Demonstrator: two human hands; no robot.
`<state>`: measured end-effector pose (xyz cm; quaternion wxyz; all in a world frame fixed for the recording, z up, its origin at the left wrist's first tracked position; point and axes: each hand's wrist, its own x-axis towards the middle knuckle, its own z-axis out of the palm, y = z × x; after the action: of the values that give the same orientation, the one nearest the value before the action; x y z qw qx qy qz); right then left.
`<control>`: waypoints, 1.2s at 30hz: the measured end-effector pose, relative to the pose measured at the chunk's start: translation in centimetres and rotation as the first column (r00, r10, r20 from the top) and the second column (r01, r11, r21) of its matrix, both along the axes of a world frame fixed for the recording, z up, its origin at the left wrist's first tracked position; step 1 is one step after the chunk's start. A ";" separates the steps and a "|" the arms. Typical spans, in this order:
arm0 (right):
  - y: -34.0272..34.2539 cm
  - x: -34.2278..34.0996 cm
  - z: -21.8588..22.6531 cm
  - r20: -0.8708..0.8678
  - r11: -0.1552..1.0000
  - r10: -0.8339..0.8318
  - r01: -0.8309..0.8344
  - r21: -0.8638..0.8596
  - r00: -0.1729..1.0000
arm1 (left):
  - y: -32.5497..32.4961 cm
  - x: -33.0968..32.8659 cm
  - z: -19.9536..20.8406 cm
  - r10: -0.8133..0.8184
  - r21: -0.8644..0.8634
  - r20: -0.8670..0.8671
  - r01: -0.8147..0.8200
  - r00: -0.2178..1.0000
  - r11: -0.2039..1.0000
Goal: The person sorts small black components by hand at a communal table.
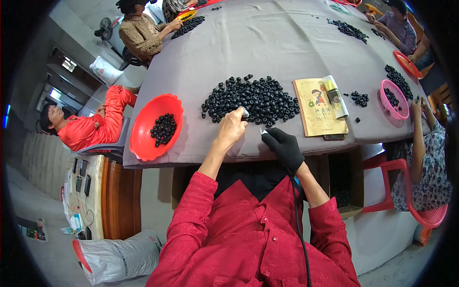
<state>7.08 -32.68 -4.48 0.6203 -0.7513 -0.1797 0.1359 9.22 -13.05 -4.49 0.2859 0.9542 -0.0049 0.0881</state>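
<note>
My left hand [231, 126] is bare, with something white wrapped at a fingertip. Its fingers are curled together at the near edge of a heap of small black ring-shaped parts [256, 98], and what they pinch, if anything, is hidden. My right hand [283, 147] wears a black glove, with a dark cord running down from its wrist. Its fingers are closed too, and a small whitish tip shows at their end, too small to name. The two hands are a short gap apart, above the grey tablecloth [191, 57]. Left of them stands a red scalloped basin [142, 125] holding some black parts.
Right of the heap lies a yellow booklet [311, 117] with a transparent-and-white tube-like object [335, 98] on it. A pink basket [405, 113] stands farther right. Other people sit around the table, and one person in red [103, 122] reclines at left. White sacks [122, 258] rest on the floor.
</note>
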 end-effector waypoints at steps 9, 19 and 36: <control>-0.2 0.1 -0.6 0.029 1.000 -0.006 0.005 0.009 1.000 | -0.8 -1.9 -1.9 -0.040 0.071 0.158 0.029 0.987 0.997; 0.1 0.0 -0.4 0.098 0.999 -0.016 0.019 -0.031 0.995 | -1.4 -2.4 -1.4 -0.181 0.019 0.173 0.180 0.968 0.983; 0.9 0.5 -1.7 0.067 0.958 -0.251 0.238 0.158 0.966 | -3.9 -3.4 -1.4 -0.347 -0.935 -0.024 0.101 0.938 0.339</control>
<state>7.57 -31.79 -6.20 0.6781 -0.7247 -0.1218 0.0118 5.77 -16.93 -5.89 0.7769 0.6233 -0.0552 -0.0702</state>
